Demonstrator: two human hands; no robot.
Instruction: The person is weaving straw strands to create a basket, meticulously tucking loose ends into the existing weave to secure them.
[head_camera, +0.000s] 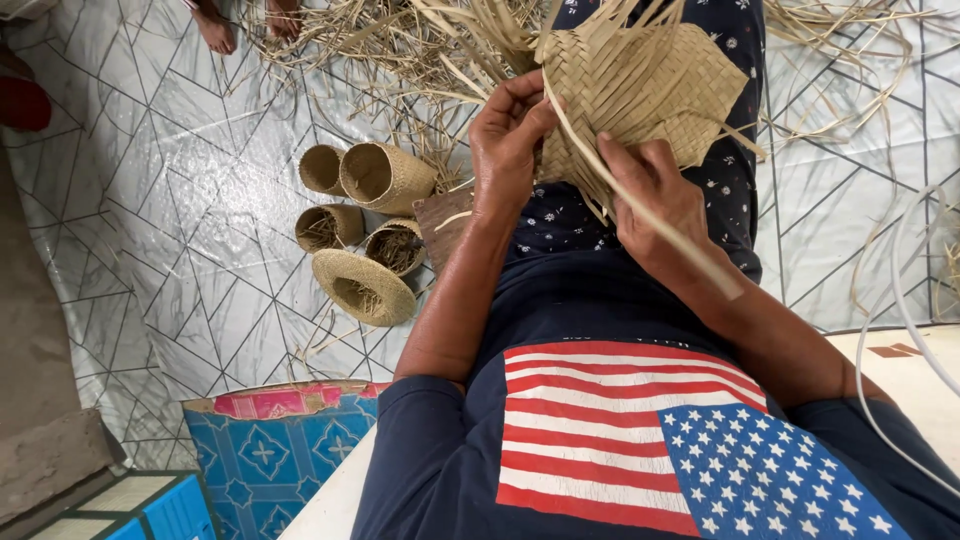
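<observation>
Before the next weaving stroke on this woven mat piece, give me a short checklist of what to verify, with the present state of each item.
1. Left hand grips the woven piece at its edge: ok.
2. Right hand is on the woven piece's lower part: ok.
3. Loose strip runs across the right hand and lies free along the forearm: ok.
4. Which slot in the weave the strip enters: cannot tell, fingers hide it.
5. Small baskets on the floor lie apart from both hands: ok.
6. Spare strips lie on the floor beyond the hands; whether they are within reach: cannot tell.
</observation>
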